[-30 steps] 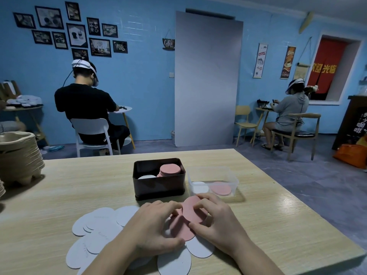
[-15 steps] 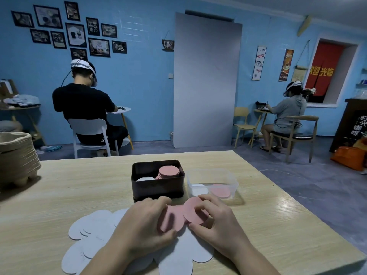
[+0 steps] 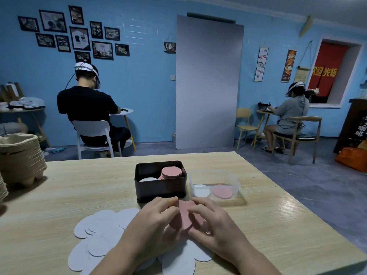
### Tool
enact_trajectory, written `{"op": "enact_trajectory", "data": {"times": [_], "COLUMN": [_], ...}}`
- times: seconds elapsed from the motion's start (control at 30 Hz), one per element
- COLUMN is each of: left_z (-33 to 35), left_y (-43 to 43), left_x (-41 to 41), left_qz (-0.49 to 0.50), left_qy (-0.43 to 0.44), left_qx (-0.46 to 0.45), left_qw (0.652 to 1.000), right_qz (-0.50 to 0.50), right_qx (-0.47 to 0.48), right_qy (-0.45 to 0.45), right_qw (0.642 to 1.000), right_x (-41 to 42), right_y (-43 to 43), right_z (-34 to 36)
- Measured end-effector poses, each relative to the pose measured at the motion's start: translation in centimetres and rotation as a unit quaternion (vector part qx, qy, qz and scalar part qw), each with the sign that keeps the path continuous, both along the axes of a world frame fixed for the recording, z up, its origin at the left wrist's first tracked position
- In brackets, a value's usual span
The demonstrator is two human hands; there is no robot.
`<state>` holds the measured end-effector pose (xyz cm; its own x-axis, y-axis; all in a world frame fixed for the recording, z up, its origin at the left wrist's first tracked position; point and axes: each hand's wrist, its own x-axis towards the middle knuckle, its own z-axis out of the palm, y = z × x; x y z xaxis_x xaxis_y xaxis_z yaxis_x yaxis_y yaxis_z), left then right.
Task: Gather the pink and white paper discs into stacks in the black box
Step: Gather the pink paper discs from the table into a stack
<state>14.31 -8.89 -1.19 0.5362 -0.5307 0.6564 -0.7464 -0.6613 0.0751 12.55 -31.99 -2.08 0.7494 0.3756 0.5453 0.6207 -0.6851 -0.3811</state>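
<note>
Pink discs (image 3: 185,215): at least two, overlapped, pinched between curled fingertips of left hand (image 3: 153,225) and right hand (image 3: 216,227). White discs (image 3: 103,231): loose overlapping spread under and left of both hands, count unclear. Black box (image 3: 160,190), one, just beyond fingertips: one pink stack (image 3: 171,172), one white stack (image 3: 148,179). Clear tub (image 3: 234,181), one, beyond right hand: one white, one pink.

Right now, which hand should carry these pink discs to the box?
Probably the right hand: its fingers pinch the pink discs, and the pink stack stands in the right half of the black box; the left hand's hold is hidden.
</note>
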Motion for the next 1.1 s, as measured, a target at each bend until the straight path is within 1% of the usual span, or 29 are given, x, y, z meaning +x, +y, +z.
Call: {"op": "enact_trajectory", "data": {"times": [0.13,0.27,0.4,0.53,0.63,0.97,1.1], "left_z": [0.0,0.1,-0.3,-0.2,-0.2,-0.5,-0.5], "left_y": [0.1,0.8,1.3,0.9,0.6,0.7,0.7], "left_x": [0.0,-0.2,-0.2,-0.2,-0.2,0.0,0.1], "left_qz": [-0.015,0.002,-0.003,-0.030,-0.044,-0.040,-0.036], "left_qy": [0.000,0.041,0.068,0.065,0.063,0.056,0.059], "left_qx": [0.028,0.008,-0.004,-0.020,-0.015,-0.014,-0.006], "left_qw": [0.999,0.999,0.998,0.997,0.997,0.998,0.998], "right_qz": [0.011,0.002,0.004,0.015,0.021,0.020,0.009], "right_qx": [-0.010,0.017,0.034,0.034,0.027,0.035,0.014], "right_qy": [-0.012,-0.022,-0.018,-0.011,-0.011,-0.011,-0.010], "right_qw": [1.000,1.000,0.999,0.999,0.999,0.999,1.000], "right_x": [-0.2,-0.2,-0.2,0.0,0.0,0.1,0.2], "right_y": [0.0,-0.2,-0.3,-0.2,-0.1,-0.1,-0.2], "right_z": [0.2,0.3,0.1,0.0,0.0,-0.1,-0.3]}}
